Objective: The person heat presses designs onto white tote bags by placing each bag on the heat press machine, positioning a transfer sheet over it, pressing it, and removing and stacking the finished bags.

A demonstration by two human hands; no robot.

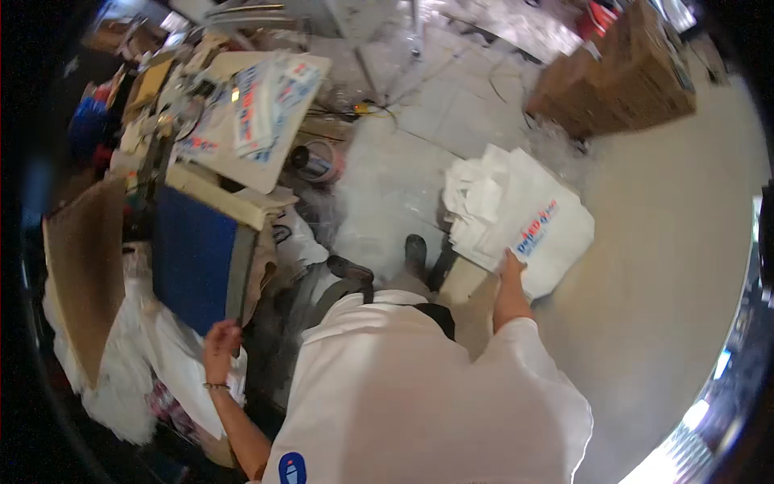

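Note:
My right hand (pixel 513 270) grips the near edge of a stack of white printed bags (pixel 556 234). The top bag has red and blue lettering, and loose white folds or handles (pixel 472 194) bunch at the stack's left side. Part of the stack lies over the pale tabletop on the right. Down at the lower left, my left hand (pixel 222 343) is beside the bottom corner of a blue panel (pixel 193 258). Its fingers are loosely bent and somewhat blurred, with nothing seen in them. Whether it touches the panel I cannot tell.
A pale tabletop (pixel 661 242) curves along the right, with cardboard boxes (pixel 621 81) at its far end. To the left, a cluttered bench holds a board (pixel 298 105) with printed white sheets. Beneath it are a can (pixel 318 161) and cables (pixel 379 109) on the floor. White plastic (pixel 161 323) lies lower left.

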